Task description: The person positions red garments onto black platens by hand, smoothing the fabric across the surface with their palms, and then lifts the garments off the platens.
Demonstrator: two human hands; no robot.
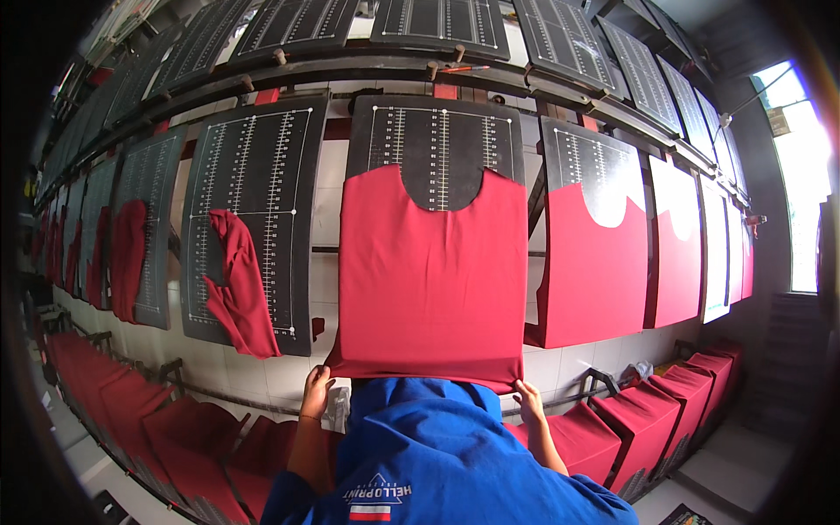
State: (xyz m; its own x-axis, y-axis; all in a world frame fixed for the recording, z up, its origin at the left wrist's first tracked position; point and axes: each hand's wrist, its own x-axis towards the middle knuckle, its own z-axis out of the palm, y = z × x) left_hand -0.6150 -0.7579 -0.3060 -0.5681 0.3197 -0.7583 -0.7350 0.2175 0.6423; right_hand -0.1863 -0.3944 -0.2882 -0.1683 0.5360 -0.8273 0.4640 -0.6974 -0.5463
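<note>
Left hand [317, 391] and right hand [528, 399] each pinch a lower corner of a red cloth [433, 280], so its bottom edge runs between them, just beyond the wearer's blue shirt [499, 464]. At the left, a folded red cloth [129, 254] lies on a dark board; nearer the middle, a bunched red cloth [242, 289] lies on a black board [203, 280] with white ruled lines. Next comes the middle board [420, 131], where the pinched cloth lies mostly flat, its rounded neck cut leaving the board's top end uncovered. To the right of that, another red cloth [595, 280] lies smooth on the right board [569, 157]. Farthest right, beyond further covered boards, is a bright window [796, 175].
</note>
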